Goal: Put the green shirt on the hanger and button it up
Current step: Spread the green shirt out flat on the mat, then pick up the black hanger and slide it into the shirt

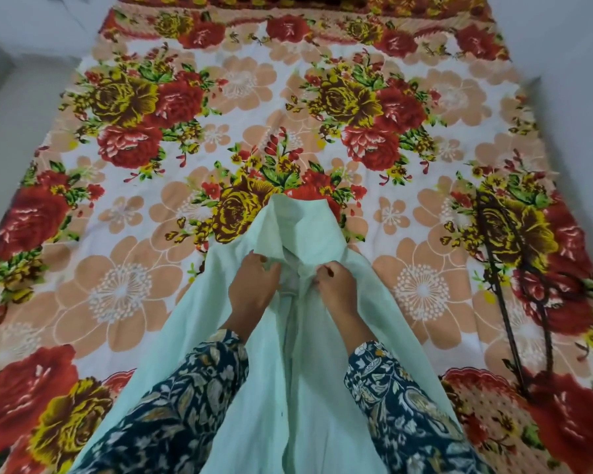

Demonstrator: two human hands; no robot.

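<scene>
Between the fingers: green shirt (288,388), pale, held up by its two front edges just below the collar (302,213); the rest hangs down toward the person.
Left hand (252,289): fingers curled, grasping the shirt's left front edge.
Right hand (338,289): thumb and fingers pinching the opposite edge, close beside the left-hand fingers.
Button state: cannot tell; the fabric at the fingertips is bunched.
Sleeves (192,398): dark floral print, behind both wrists.
Hanger (501,304): dark and thin, lying flat well to the right of the right-hand fingers, apart from the shirt.
Bedsheet (220,107): floral print, spread beneath and beyond the fingers.
</scene>
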